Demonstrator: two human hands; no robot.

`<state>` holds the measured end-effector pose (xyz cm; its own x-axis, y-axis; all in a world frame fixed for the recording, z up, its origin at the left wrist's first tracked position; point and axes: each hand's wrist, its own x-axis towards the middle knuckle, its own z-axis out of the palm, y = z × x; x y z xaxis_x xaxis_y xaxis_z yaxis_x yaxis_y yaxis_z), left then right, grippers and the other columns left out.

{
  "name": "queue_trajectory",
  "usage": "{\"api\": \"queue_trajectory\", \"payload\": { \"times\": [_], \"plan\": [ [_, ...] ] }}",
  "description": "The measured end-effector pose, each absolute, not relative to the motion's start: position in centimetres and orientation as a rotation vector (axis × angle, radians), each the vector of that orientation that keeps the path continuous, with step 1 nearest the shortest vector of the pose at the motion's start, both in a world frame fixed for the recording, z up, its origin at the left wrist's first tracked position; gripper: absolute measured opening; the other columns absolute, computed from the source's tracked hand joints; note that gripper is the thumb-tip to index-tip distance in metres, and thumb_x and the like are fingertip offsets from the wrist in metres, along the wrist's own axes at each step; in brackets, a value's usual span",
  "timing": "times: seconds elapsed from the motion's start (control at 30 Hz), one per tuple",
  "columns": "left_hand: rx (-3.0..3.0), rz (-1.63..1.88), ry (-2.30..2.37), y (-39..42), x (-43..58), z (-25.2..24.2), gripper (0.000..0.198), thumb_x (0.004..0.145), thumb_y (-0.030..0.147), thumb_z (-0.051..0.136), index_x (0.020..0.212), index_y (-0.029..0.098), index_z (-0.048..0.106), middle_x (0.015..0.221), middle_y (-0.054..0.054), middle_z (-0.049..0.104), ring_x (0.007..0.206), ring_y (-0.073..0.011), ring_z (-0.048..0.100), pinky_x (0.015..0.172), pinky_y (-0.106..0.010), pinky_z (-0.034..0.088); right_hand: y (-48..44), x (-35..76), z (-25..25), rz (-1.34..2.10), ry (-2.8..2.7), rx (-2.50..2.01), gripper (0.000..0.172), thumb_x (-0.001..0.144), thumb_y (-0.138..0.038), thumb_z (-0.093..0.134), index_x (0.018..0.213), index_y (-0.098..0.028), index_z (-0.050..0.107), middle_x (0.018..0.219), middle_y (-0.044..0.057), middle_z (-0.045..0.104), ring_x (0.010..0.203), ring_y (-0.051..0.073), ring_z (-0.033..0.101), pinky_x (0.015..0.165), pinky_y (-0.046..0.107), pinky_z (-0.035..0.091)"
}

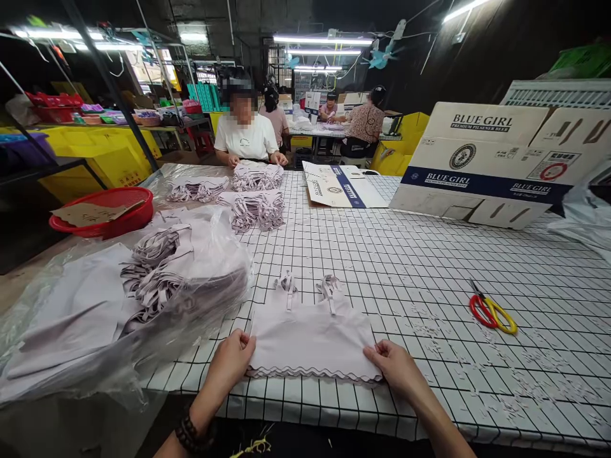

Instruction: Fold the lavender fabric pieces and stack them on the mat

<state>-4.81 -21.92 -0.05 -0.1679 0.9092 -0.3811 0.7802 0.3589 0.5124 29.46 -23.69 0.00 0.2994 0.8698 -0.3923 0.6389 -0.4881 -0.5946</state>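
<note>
A pale lilac camisole top lies spread on the checked tablecloth in front of me, its scalloped hem toward me and its two straps bunched at the far side. My left hand pinches its left side edge between thumb and fingers. At the opposite side edge, my right hand grips the fabric the same way. Left of the camisole, a clear plastic bag holds a pile of similar lilac garments. Scissors with one red and one yellow handle rest to the right, apart from my right hand.
Several stacks of lilac garments sit at the far side, where a person in a white shirt works. A red basket stands at left. Cardboard pieces stand at the back right. Small scraps litter the tablecloth.
</note>
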Motion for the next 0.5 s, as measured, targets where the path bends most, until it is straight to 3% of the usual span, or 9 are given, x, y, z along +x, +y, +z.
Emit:
{"api": "queue_trajectory", "payload": {
  "times": [0.13,0.23,0.33,0.5],
  "plan": [
    [1.511,0.277,2.072,-22.2,-4.3,0.6,0.023,0.084,0.037,0.045,0.095,0.018,0.051,0.099,-0.008,0.064,0.093,-0.0199,0.060,0.076,-0.027,0.041,-23.5,29.3,0.7,0.884,-1.317,-2.312,0.026,0.067,-0.045,0.059,0.072,-0.021,0.052,0.076,0.004,0.065,0.074,0.020,0.061,0.063,0.028,0.042],
    [1.509,0.282,2.089,-22.3,-3.4,1.2,0.040,0.083,0.040,0.047,0.114,0.014,0.046,0.119,-0.014,0.057,0.110,-0.0222,0.054,0.089,-0.029,0.039,-23.2,29.3,0.0,0.933,-1.214,-2.278,0.046,0.063,-0.051,0.060,0.095,-0.018,0.056,0.099,0.012,0.068,0.093,0.026,0.063,0.075,0.031,0.047],
    [1.505,0.190,2.056,-21.9,-2.6,1.6,0.045,0.080,0.042,0.051,0.115,0.014,0.047,0.117,-0.014,0.060,0.109,-0.0257,0.056,0.087,-0.033,0.041,-22.3,29.3,-1.2,1.013,-1.213,-2.269,0.056,0.060,-0.055,0.060,0.099,-0.015,0.057,0.104,0.017,0.068,0.097,0.030,0.064,0.079,0.034,0.049],
    [1.529,0.124,1.995,-21.0,-2.6,1.7,0.042,0.075,0.046,0.053,0.104,0.016,0.057,0.108,-0.014,0.066,0.103,-0.0301,0.060,0.082,-0.036,0.045,-20.3,29.2,-1.7,1.018,-1.309,-2.279,0.049,0.054,-0.055,0.061,0.088,-0.019,0.065,0.088,0.016,0.071,0.094,0.037,0.065,0.075,0.041,0.053]
  ]
}}
